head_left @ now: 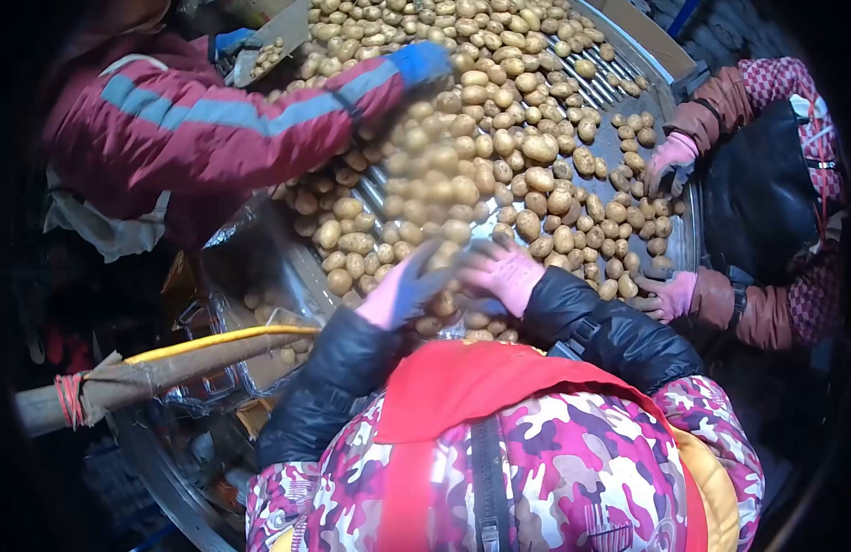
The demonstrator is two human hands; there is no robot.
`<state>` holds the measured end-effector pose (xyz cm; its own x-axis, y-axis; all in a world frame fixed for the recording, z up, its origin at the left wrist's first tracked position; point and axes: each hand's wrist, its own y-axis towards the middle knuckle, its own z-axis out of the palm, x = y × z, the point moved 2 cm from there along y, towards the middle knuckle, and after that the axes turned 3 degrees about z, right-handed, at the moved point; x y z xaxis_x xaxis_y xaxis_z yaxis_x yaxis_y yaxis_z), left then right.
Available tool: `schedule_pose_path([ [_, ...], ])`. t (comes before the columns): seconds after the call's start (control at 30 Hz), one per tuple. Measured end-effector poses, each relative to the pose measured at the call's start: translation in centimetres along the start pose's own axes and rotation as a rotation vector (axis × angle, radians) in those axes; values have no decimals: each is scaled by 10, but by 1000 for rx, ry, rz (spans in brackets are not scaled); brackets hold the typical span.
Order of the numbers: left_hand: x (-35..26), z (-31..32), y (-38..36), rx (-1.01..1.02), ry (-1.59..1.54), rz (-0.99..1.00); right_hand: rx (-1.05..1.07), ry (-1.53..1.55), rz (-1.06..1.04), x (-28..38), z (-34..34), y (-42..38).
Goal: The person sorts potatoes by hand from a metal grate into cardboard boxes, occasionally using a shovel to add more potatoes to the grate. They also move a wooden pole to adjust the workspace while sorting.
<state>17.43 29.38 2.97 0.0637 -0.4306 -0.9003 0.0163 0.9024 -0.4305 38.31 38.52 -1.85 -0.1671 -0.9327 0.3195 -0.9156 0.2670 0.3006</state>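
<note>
Potatoes (540,149) cover the metal sorting table in front of me. My left hand (409,287), in a pink and blue-grey glove, reaches over the potatoes near the table's front edge, its fingers stretched and slightly blurred. Close beside it, my right hand (504,274) wears a matching glove, its fingers extended toward the left one. Neither hand visibly grips a potato. Several potatoes lie just below and between the hands, partly hidden by them. Above my hands, a patch of potatoes (425,175) is smeared by motion.
Metal rollers (602,78) show among the potatoes at upper right. On the left, a co-worker's blue glove (421,63) reaches across the pile. At right, another person's gloved hands (672,164) rest near the rim. A pole with a yellow cable (218,339) juts in from the left.
</note>
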Motion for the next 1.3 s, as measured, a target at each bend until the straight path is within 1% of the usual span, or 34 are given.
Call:
schedule_pose_path([
  [0.03, 4, 3, 16, -54, 407, 228, 79, 57, 124, -8, -17, -2],
  [0.07, -14, 4, 24, -70, 812, 384, 165, 22, 231, -18, -30, -2],
  [0.1, -15, 2, 37, -127, 940, 528, 255, -9, 337, -32, -37, -4],
  [0.17, -29, -2, 51, -127, 1075, 508, 235, -85, 461, -67, -40, -24],
  [0.23, -16, -17, 69, -127, 1225, 519, 93, -125, 463, -90, -45, -36],
  [0.3, -15, -19, 79, -136, 1356, 528, 160, -155, 497, -104, -46, -29],
  [0.37, -17, -16, 81, -138, 1426, 461, 211, -268, 567, -131, -37, -29],
  [0.4, -15, -15, 81, -136, 1455, 430, 148, -286, 659, -152, -29, -37],
  [0.43, -11, -16, 77, -139, 1479, 414, 257, -319, 846, -153, -50, -23],
  [0.5, -2, -23, 66, -164, 1540, 392, 202, -359, 944, -176, -67, -32],
  [0.57, 4, -23, 53, -222, 1492, 388, 164, -288, 982, -183, -79, -34],
  [0.6, 10, -26, 46, -241, 1478, 392, -78, -460, 801, -206, -57, -51],
  [0.63, 18, -30, 38, -264, 1463, 395, -18, -388, 889, -201, -70, -40],
  [0.67, 27, -32, 31, -261, 1417, 435, 42, -310, 973, -186, -92, -13],
  [0.7, 30, -33, 23, -238, 1399, 441, 97, -230, 1056, -175, -100, 10],
  [0.73, 33, -34, 15, -212, 1383, 443, 7, -249, 965, -173, -93, 26],
  [0.8, 38, -37, 2, -160, 1359, 427, -36, -211, 808, -166, -75, 65],
  [0.83, 41, -37, -2, -153, 1378, 406, -64, -249, 716, -162, -62, 85],
  [0.87, 43, -39, -5, -143, 1398, 383, -32, -213, 688, -156, -53, 107],
  [0.9, 45, -40, -7, -133, 1418, 362, -51, -178, 706, -153, -28, 125],
  [0.93, 42, -38, -9, -133, 1410, 339, 2, -134, 761, -141, -5, 140],
  [0.97, 43, -38, -10, -142, 1398, 341, 32, -218, 754, -114, -9, 143],
  [1.0, 44, -39, -10, -148, 1385, 344, 107, -224, 690, -101, -2, 146],
  [1.03, 48, -40, -8, -157, 1370, 355, 190, -16, 687, -82, -9, 147],
  [1.07, 54, -41, -9, -182, 1344, 406, 68, 75, 518, -64, 3, 130],
  [1.1, 58, -41, -9, -210, 1340, 408, -33, 153, 338, -47, 15, 113],
  [1.13, 61, -41, -8, -232, 1318, 402, 351, 138, 367, -18, -10, 107],
  [1.17, 62, -41, -6, -256, 1301, 399, 229, 8, 216, -2, 15, 83],
  [1.2, 61, -42, -5, -267, 1242, 406, -22, 49, 161, 13, 24, 61],
  [1.23, 60, -44, -3, -258, 1246, 426, 23, 83, 161, 20, 19, 47],
  [1.3, 59, -45, -3, -234, 1255, 448, 39, 256, 98, 19, 2, 29],
])
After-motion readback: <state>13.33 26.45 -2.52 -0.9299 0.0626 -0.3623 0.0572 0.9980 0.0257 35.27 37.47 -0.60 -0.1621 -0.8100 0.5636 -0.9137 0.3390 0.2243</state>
